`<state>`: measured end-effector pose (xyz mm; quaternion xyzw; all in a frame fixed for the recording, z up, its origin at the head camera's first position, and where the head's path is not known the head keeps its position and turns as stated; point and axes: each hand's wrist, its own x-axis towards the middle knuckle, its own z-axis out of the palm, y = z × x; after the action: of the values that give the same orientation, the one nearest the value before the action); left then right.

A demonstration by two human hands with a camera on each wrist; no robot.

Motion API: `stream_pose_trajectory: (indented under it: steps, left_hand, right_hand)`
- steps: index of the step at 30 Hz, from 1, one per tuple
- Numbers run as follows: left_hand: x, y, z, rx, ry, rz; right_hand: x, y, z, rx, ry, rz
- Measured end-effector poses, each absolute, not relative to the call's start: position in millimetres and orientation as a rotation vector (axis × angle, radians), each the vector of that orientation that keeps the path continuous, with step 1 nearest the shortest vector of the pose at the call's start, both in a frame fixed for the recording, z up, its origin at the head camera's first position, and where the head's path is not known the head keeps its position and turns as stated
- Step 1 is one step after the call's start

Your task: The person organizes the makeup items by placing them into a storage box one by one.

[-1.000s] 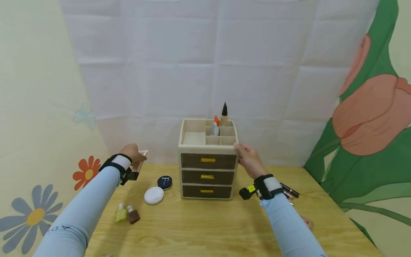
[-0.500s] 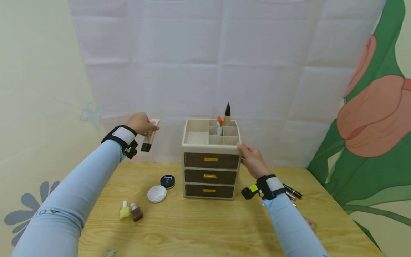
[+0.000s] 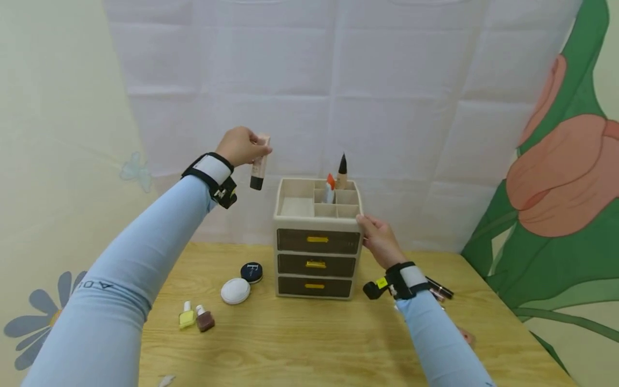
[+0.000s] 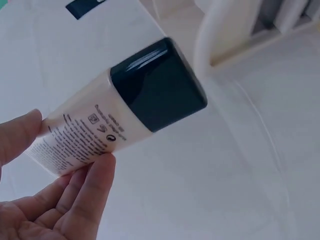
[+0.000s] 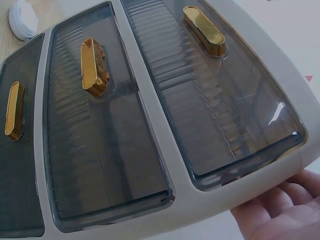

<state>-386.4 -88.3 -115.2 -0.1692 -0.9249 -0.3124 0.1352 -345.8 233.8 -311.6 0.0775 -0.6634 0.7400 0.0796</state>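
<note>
My left hand pinches a pale pink cosmetic tube with a black cap, held cap down in the air left of and above the organizer. In the left wrist view, thumb and fingers grip the sides of the tube, and small print shows on it. A cream drawer organizer stands on the table with three dark drawers, all pushed in. My right hand holds its upper right side, thumb at the top corner. In the right wrist view the fingers curl behind the side of the organizer.
In the organizer's top compartments stand an orange-tipped white tube and a black-capped beige bottle. To the left lie a navy compact, a white round case and yellow and dark red polish bottles. Dark cosmetic sticks lie right.
My left hand has lifted the cosmetic tube up and to the right, from near the table's left back to beside the organizer's top. The right hand keeps its hold.
</note>
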Motion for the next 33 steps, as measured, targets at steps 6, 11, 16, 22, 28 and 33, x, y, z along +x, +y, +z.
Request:
stream_pose_trajectory:
  steps: [6,11,16,22,28,33]
  left_hand:
    - [-393,-65,-114,-0.53,-2.593,-1.108]
    - [-398,-49,-120,-0.561,-2.546,-1.327]
    - [-402,-34,-125,-0.637,-2.503,-1.438]
    - [-408,-16,-129,-0.764,-2.488,-1.432]
    - [-416,1,-137,-0.819,-2.481,-1.401]
    - [-422,8,-149,-0.797,-2.531,-1.264]
  right_hand:
    - [-345,232,-315,0.241,-1.956,2.23]
    - [-345,230,-319,0.24,-1.952,2.23]
    - [-342,228,-319,0.244,-2.017,2.181]
    - [-339,227,-318,0.197,-2.018,2.175]
    - [-336,226,-317,0.204,-1.97,2.2]
    - [-334,224,-318,0.218,-1.964,2.216]
